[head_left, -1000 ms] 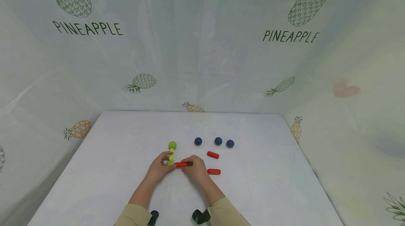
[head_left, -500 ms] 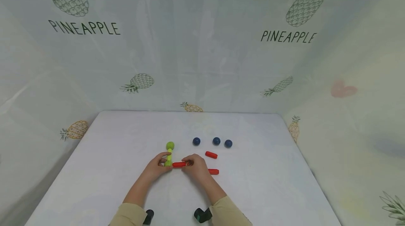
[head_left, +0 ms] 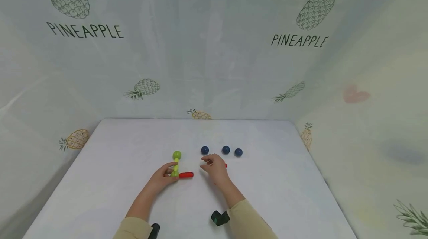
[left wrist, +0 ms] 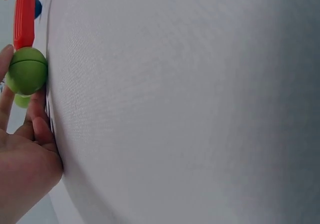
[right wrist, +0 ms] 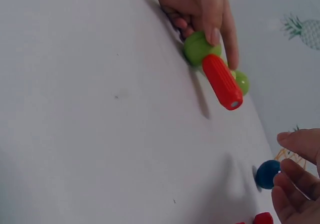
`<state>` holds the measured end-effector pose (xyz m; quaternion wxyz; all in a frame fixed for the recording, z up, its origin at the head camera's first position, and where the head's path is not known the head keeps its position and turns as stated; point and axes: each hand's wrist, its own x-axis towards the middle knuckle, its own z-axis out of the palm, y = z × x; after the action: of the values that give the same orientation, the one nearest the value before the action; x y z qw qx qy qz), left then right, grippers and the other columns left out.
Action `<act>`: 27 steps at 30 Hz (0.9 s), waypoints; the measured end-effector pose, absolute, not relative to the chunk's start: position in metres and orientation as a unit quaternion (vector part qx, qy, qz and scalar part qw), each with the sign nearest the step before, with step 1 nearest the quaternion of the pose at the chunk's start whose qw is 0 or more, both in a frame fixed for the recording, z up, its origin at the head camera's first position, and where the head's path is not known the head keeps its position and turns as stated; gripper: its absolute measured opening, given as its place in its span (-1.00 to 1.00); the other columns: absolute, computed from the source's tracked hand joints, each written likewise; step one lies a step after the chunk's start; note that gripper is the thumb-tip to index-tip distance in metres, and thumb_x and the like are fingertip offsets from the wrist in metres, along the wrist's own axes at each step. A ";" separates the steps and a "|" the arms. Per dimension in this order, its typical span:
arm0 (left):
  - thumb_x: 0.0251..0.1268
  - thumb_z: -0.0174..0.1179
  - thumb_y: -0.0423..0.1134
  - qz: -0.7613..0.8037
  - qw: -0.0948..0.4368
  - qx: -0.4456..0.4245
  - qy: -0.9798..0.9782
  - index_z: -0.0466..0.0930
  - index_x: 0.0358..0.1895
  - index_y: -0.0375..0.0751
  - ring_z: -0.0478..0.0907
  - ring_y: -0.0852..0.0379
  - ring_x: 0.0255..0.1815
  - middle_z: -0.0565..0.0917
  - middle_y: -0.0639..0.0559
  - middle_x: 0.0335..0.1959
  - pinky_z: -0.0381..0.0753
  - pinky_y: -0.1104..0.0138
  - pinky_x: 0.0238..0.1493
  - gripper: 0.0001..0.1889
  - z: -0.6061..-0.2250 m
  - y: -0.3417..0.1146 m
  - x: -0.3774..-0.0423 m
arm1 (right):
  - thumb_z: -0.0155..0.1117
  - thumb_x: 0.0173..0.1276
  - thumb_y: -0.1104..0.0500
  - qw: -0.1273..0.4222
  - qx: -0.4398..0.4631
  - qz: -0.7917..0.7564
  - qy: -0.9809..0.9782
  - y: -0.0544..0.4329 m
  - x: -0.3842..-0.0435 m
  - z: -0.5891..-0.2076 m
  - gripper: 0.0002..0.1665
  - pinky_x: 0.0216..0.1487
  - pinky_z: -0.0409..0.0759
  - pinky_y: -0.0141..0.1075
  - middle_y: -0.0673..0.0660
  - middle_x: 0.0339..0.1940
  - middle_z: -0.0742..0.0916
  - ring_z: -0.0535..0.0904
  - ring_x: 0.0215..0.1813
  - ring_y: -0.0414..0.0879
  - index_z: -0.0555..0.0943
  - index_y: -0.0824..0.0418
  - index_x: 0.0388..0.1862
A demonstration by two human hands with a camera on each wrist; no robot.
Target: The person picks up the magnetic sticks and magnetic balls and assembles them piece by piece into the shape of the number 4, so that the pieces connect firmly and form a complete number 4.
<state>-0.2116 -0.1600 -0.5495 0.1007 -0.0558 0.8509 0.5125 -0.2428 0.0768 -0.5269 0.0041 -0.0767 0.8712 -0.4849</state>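
Observation:
My left hand (head_left: 160, 180) holds the near green ball (left wrist: 27, 71) between thumb and fingers, low over the table. A yellow-green rod (head_left: 176, 165) runs from it to a second green ball (head_left: 177, 155) farther back. From the held ball a ribbed red rod (right wrist: 222, 82) sticks out to the right, its free end showing a small grey disc. My right hand (head_left: 215, 169) hovers to the right of that rod with thumb and fingers apart and nothing between them. One loose red rod (head_left: 226, 165) peeks out beside it; another is mostly hidden under the hand.
Three dark blue balls, the left one (head_left: 205, 150), the middle one (head_left: 226, 149) and the right one (head_left: 238, 152), lie behind my right hand. The white table (head_left: 267, 179) backs onto a pineapple-print curtain (head_left: 214, 45). Dark wrist-worn devices, one (head_left: 220, 218) by the right sleeve, sit near the front.
My right hand has let go of the red rod, which stays on the green ball, and has moved right and back toward the loose rods. The left hand keeps its hold.

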 end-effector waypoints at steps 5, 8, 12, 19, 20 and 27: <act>0.10 0.43 -0.27 0.526 0.086 -0.053 0.844 0.53 0.23 -0.16 0.40 0.02 -0.19 0.62 -0.11 -0.07 0.37 0.23 -0.21 -0.44 -0.548 -0.161 -0.208 | 0.45 0.17 0.27 -0.033 -0.059 -0.486 0.872 0.077 -0.251 -0.528 -0.70 -0.15 0.55 -0.22 0.12 -0.21 0.65 0.54 -0.16 -0.03 0.69 0.28 -0.09; 0.09 0.43 -0.27 0.531 0.082 -0.055 0.842 0.55 0.21 -0.18 0.39 0.04 -0.22 0.63 -0.10 -0.09 0.36 0.24 -0.23 -0.46 -0.548 -0.161 -0.206 | 0.45 0.19 0.25 -0.038 -0.046 -0.482 0.874 0.077 -0.257 -0.529 -0.68 -0.13 0.55 -0.23 0.12 -0.17 0.64 0.53 -0.11 -0.03 0.69 0.26 -0.06; 0.09 0.44 -0.27 0.534 0.083 -0.059 0.839 0.56 0.20 -0.17 0.39 0.05 -0.23 0.62 -0.08 -0.10 0.36 0.25 -0.23 -0.46 -0.551 -0.162 -0.206 | 0.45 0.18 0.27 -0.040 -0.042 -0.475 0.878 0.076 -0.265 -0.527 -0.65 -0.10 0.55 -0.17 0.15 -0.12 0.63 0.52 -0.06 0.02 0.68 0.25 -0.03; 0.09 0.44 -0.26 0.534 0.086 -0.065 0.839 0.56 0.20 -0.14 0.39 0.06 -0.22 0.63 -0.04 -0.09 0.36 0.25 -0.23 -0.46 -0.554 -0.162 -0.208 | 0.48 0.17 0.24 -0.037 -0.045 -0.446 0.893 0.074 -0.282 -0.530 -0.63 -0.09 0.55 -0.17 0.15 -0.07 0.61 0.54 -0.05 0.02 0.68 0.21 -0.02; 0.09 0.44 -0.26 0.535 0.086 -0.066 0.838 0.56 0.20 -0.13 0.39 0.06 -0.22 0.63 -0.04 -0.09 0.36 0.25 -0.23 -0.46 -0.553 -0.162 -0.208 | 0.48 0.17 0.24 -0.035 -0.046 -0.445 0.894 0.074 -0.284 -0.531 -0.63 -0.09 0.55 -0.18 0.14 -0.07 0.61 0.54 -0.05 0.01 0.68 0.21 -0.01; 0.09 0.44 -0.26 0.539 0.088 -0.065 0.835 0.56 0.20 -0.12 0.38 0.04 -0.20 0.63 -0.03 -0.10 0.35 0.25 -0.22 -0.46 -0.551 -0.161 -0.209 | 0.47 0.17 0.25 -0.034 -0.041 -0.444 0.895 0.072 -0.292 -0.531 -0.63 -0.09 0.54 -0.15 0.15 -0.06 0.59 0.52 -0.06 0.02 0.68 0.19 -0.01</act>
<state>-0.2093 -0.1609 -0.5511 0.0884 -0.0648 0.8352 0.5389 -0.2916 0.0717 -0.5310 -0.0340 -0.0409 0.8946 -0.4436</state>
